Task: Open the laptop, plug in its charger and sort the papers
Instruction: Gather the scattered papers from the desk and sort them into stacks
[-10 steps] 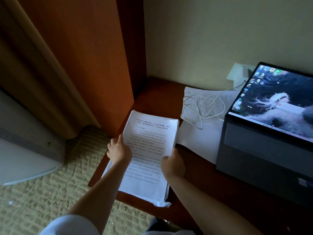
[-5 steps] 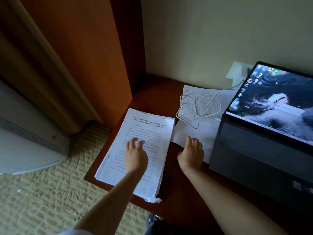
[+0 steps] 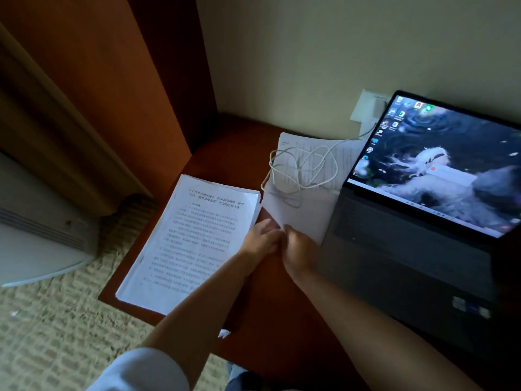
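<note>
A thick stack of printed papers (image 3: pixel 194 238) lies on the left part of the dark wooden desk (image 3: pixel 234 153). A blank white sheet (image 3: pixel 298 213) lies between that stack and the open laptop (image 3: pixel 423 221), whose screen is lit. My left hand (image 3: pixel 260 239) and my right hand (image 3: pixel 298 248) meet at the sheet's near corner and pinch it. A white charger cable (image 3: pixel 303 170) lies coiled on more papers (image 3: pixel 313 153) behind and runs to a white plug (image 3: pixel 369 108) in the wall socket.
An orange wooden panel (image 3: pixel 118 88) rises left of the desk. A white appliance (image 3: pixel 33 235) stands on the patterned carpet (image 3: pixel 56 334) at the left. The laptop fills the desk's right side. A small paper corner (image 3: pixel 224 333) sticks out at the desk's front edge.
Both hands have left the printed stack and moved right and forward to the blank sheet's near corner, where they now pinch it. The stack lies flat on the desk.
</note>
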The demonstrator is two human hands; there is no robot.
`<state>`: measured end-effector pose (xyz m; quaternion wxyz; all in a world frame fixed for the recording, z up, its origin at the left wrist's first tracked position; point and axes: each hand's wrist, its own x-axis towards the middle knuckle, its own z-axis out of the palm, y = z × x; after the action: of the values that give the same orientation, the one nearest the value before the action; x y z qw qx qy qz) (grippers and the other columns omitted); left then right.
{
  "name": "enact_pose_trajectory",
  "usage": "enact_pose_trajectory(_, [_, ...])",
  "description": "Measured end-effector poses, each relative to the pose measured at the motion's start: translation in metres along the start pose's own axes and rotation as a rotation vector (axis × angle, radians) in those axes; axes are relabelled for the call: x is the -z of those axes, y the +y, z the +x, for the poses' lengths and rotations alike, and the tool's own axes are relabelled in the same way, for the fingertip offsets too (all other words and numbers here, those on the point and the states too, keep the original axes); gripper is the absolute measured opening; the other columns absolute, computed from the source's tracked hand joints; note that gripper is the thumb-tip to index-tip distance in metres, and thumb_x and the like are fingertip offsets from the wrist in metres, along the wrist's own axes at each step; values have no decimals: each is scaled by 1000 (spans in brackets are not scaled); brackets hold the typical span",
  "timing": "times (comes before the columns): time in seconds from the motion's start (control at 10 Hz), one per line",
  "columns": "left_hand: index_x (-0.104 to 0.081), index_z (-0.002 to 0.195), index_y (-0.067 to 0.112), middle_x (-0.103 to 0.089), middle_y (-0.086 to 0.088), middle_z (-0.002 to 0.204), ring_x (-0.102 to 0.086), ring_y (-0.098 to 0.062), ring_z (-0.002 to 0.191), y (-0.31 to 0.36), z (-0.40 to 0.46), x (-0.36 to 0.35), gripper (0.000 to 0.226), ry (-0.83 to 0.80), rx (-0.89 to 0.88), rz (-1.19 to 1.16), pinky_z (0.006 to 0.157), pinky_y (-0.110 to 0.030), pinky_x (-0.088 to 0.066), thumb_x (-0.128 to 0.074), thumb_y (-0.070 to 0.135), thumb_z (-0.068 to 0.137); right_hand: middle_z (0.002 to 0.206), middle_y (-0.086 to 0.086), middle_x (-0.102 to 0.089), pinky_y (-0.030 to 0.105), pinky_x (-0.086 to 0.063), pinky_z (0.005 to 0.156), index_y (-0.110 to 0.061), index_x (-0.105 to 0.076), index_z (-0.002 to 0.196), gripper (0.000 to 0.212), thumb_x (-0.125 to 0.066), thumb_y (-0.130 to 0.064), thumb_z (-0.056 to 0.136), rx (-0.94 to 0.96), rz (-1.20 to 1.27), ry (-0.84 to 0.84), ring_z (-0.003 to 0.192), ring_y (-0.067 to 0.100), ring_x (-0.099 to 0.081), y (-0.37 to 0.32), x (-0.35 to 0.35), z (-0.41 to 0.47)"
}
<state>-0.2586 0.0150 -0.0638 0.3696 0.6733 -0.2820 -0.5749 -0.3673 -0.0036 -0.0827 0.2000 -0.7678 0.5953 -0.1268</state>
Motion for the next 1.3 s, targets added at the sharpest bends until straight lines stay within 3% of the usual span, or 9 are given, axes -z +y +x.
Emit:
enact_pose_trajectory(0.2, [-45,121,16,-69,-1,100,-68,-15,94,12,-5,-13,50,-222,-27,-311,70,-31,-56,-67,0,80,107,9,-69,36,-52,85,-19,-61,119,28,-56,-26,93,75,323,-324,100,25,-64,26,23,-2])
enact_pose_trajectory(0.3, [-51,120,9,-64,-13,101,-65,-22,91,13,-4,-15,31,2,5,-303,65,-32,-56,-59,15,91,131,4,-57,30,-44,99,-23,-43,139,51,-57,-20,91,112,354,-495,120,20,-53,31,34,-2])
enact_pose_trajectory(0.4, [-59,109,-7,-60,-20,86,-57,-23,74,17,1,-11,36,553,88,-295,65,-32,-48,-42,23,99,144,1,-45,28,-32,107,-22,-35,145,54,-51,-36,95,146,303,-506,132,16,-41,18,35,-7])
enact_pose_trajectory(0.7, [-59,114,2,-60,-12,108,-57,-27,100,25,-51,50,38,967,-128,-341,93,-38,-48,-32,25,103,135,-1,-53,25,-36,100,-19,-49,135,58,-39,-58,92,156,311,-425,125,13,-48,-21,28,-31])
enact_pose_trajectory(0.8, [-52,124,-4,-59,-19,122,-59,-35,108,-1,-60,75,37,896,58,-412,88,-40,-52,-34,19,103,124,2,-60,26,-43,89,-16,-59,122,44,-47,-47,94,-113,656,-347,116,17,-56,-44,12,-38])
enact_pose_trajectory(0.9, [-42,136,-5,-51,-22,135,-58,-34,115,-21,-71,97,39,738,214,-585,60,-23,-55,-38,4,99,122,3,-60,25,-42,81,-13,-54,125,36,-58,-22,90,-427,834,-238,106,18,-57,-69,0,-41])
enact_pose_trajectory(1.1, [-49,132,4,-53,-16,135,-61,-21,107,-52,-92,136,37,843,272,-462,55,-16,-45,-43,11,96,113,7,-61,26,-44,73,-9,-56,118,37,-59,-3,82,-481,746,-155,90,19,-57,-99,-19,-50])
enact_pose_trajectory(1.2, [-50,132,6,-54,-4,132,-56,-16,115,-57,-103,149,38,787,379,395,89,-16,-45,-43,3,95,103,3,-59,24,-41,72,-9,-60,111,30,-57,-4,82,-480,718,-226,90,21,-59,-106,-33,-53])
enact_pose_trajectory(1.3, [-46,135,3,-52,-9,133,-49,-28,125,-60,-103,166,39,871,349,-33,100,-30,-41,-38,4,97,92,3,-61,24,-45,70,-15,-63,90,14,-56,-7,81,-419,585,-297,83,20,-58,-109,-39,-53])
